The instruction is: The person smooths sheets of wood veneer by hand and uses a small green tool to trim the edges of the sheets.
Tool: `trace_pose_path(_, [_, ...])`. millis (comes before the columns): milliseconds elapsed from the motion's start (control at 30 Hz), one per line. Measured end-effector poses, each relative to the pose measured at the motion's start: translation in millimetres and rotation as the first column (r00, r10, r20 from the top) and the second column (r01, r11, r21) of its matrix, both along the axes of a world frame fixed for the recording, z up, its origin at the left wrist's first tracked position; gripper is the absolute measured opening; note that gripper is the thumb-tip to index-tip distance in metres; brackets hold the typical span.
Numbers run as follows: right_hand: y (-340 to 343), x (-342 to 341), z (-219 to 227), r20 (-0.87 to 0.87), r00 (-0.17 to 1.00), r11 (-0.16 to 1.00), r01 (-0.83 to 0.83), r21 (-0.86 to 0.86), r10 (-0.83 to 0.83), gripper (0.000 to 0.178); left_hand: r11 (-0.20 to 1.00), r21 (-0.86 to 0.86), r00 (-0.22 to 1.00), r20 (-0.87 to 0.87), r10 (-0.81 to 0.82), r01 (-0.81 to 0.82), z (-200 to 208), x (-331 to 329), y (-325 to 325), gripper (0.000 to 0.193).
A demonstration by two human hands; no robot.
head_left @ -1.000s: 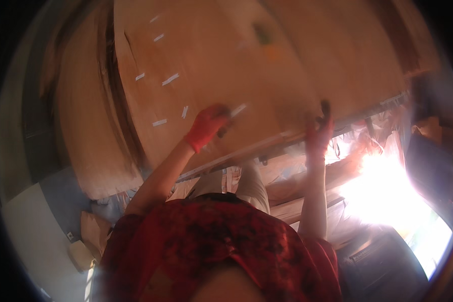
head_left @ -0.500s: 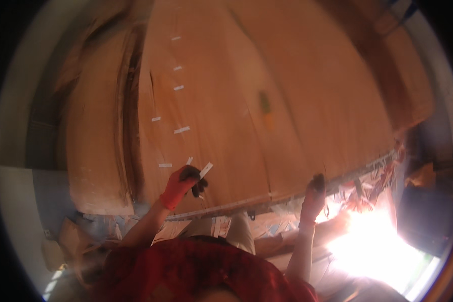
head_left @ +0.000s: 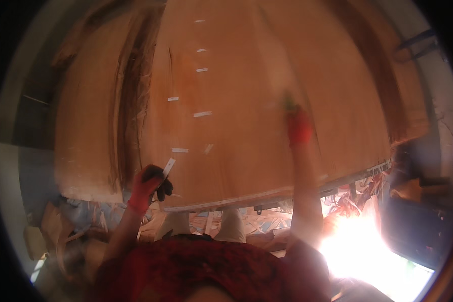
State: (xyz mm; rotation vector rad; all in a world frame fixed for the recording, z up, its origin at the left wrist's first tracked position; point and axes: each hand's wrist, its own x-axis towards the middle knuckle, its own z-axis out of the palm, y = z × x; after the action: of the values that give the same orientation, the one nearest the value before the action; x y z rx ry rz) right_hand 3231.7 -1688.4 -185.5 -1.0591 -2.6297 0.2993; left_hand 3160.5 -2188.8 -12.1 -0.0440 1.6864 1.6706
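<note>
My left hand (head_left: 151, 183), in a red glove with dark fingers, is closed on a narrow white strip (head_left: 169, 167) near the front edge of the large tan wood sheet (head_left: 236, 166). The strip sticks up from between thumb and fingers. Farther out on the sheet, my right hand (head_left: 300, 128), also red-gloved, is blurred by motion. It appears closed round a small green tool (head_left: 289, 102), whose green end shows past the fingers. The hand covers the rest, so its kind cannot be told.
Several white strips (head_left: 202, 114) lie scattered on the sheet. A second wood sheet (head_left: 88, 126) lies to the left, past a dark gap. Torn wood scraps (head_left: 274, 221) litter the floor at the front edge. Glaring light (head_left: 357, 251) washes out the lower right.
My right hand has gone from the front edge out to the green tool, which lay loose on the sheet. My left hand has drawn back leftward with its strip, away from another strip on the sheet.
</note>
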Motion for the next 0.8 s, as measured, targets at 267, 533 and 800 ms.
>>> trace_pose_path(267, [-45.0,-52.4,-6.7,0.343,0.927,0.988,0.153,0.023,-0.151,0.032,0.997,0.072,0.998,0.061,0.012,-0.016,-53.9,-125.4,-242.2,0.011])
trace_pose_path(533, [-345.4,-99.2,30.5,-0.055,0.945,0.821,0.250,-0.513,-0.322,0.026,0.992,0.016,0.987,0.106,0.122,-0.124,-89.3,-264.2,-455.2,0.010])
trace_pose_path(800, [-461.0,-106.6,2.1,0.169,0.946,0.926,0.309,-0.216,-0.276,0.035,1.000,-0.010,0.992,0.122,0.027,-0.026,-78.8,-285.0,-445.2,0.010])
